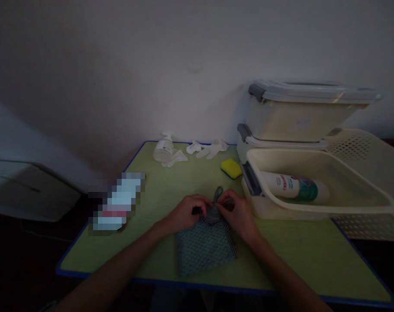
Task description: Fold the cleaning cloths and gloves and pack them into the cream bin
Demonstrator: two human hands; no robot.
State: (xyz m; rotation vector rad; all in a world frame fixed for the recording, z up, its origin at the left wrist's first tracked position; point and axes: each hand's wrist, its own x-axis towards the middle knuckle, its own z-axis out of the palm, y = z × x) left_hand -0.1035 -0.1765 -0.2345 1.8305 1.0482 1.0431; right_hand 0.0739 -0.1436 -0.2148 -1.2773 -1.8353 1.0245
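A blue-grey patterned cloth (203,249) with black-and-white checked edging lies near the front middle of the table. At its far corner a small hanging loop (218,190) sticks up. My left hand (192,212) pinches the cloth's edging just left of the loop, fingers closed. From the right, my right hand (236,211) pinches the same corner at the base of the loop, thumb and forefinger together. The fingertips of both hands nearly meet there and partly hide the corner.
Beyond my hands lies a yellow sponge (231,168). White gloves (211,149) and a pump bottle (163,149) sit by the wall. An open bin (356,212) holding a white-and-green bottle (291,186) is at right, lidded boxes (301,121) behind. A blurred-out object (119,206) lies left.
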